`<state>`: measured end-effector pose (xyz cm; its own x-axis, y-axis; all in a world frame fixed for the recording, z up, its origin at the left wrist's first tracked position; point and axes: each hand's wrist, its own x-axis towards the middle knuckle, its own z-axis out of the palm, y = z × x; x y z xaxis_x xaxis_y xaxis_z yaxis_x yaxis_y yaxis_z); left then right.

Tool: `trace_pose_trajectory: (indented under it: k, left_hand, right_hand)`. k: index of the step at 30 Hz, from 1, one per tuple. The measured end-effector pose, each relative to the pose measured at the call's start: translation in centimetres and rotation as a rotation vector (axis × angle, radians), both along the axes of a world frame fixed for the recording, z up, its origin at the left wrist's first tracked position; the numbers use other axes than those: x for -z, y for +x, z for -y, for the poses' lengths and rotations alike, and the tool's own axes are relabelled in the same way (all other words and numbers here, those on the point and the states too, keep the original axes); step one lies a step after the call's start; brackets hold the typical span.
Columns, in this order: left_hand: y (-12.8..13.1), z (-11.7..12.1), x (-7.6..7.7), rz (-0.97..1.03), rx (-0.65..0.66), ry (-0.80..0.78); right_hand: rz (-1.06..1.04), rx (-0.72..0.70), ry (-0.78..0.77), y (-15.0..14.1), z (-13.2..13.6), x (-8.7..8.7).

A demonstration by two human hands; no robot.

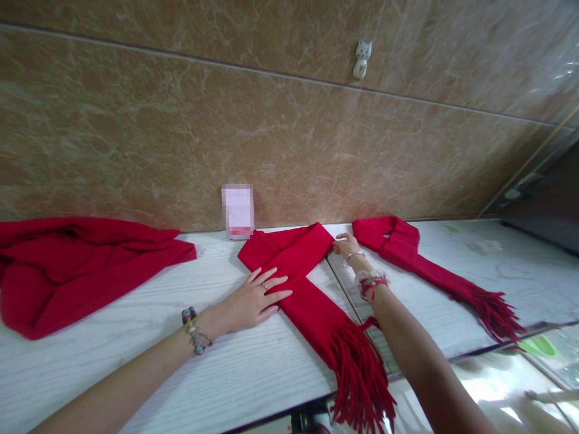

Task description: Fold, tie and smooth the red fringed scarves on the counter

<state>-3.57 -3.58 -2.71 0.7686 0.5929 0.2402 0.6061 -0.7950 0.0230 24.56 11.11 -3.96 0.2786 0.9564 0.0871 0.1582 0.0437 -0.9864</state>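
A red scarf (312,307) with a fringe lies folded across itself on the white table, its fringed end hanging over the front edge. My left hand (256,301) rests flat on the crossing of the folds, fingers spread. At the scarf's far right corner, my right hand (346,245) pinches the edge between thumb and fingers. A second red fringed scarf (436,276), folded over in a loop at its far end, lies to the right. On the left is a loosely bunched piece of red cloth (81,271).
A small pale pink, blurred-out rectangular object (237,208) stands against the brown marbled wall (181,132). A white cat-shaped hook (362,59) is fixed higher up. A seam runs across the white table (181,374). Something green (540,345) shows below its right front edge.
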Motion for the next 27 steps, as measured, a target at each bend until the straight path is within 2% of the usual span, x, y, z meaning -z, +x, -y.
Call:
trace_pose_trajectory:
  k: [4,7,9,11,12,14,17,20,23,27]
  left_hand:
    - [0.1,0.2,-0.3,-0.005,-0.004,0.022]
    - [0.1,0.3,-0.3,0.030,0.014,0.042]
    - [0.0,0.3,-0.3,0.058,0.043,0.048]
    - [0.0,0.3,-0.4,0.080,0.076,0.045]
    - [-0.1,0.3,-0.5,0.087,0.093,0.038]
    - [-0.1,0.4,-0.7,0.088,0.125,0.017]
    - [0.0,0.7,-1.2,0.053,0.153,-0.021]
    - [0.1,0.8,-1.4,0.012,0.137,-0.042]
    - [0.1,0.9,-1.2,0.014,0.063,-0.033]
    - [0.0,0.7,-0.8,-0.005,-0.039,-0.076]
  right_hand:
    - [0.171,0.104,-0.029,0.6,0.2,-0.9]
    - [0.310,0.116,0.066,-0.1,0.9,-1.8]
    - [0.554,-0.019,0.225,-1.2,1.7,-1.9]
    - [0.876,-0.240,0.338,-2.4,2.4,-1.6]
    - [1.012,-0.335,0.347,-2.9,2.7,-1.4]
    - [1.164,-0.420,0.297,-3.5,3.0,-1.0]
    - [1.230,-0.418,0.289,-2.9,3.3,-1.2]
    - [1.246,-0.524,0.401,-1.8,3.8,-2.3]
    - [1.260,-0.669,0.500,-1.5,4.8,-3.2]
    - [1.284,-0.765,0.457,-2.5,5.6,-3.3]
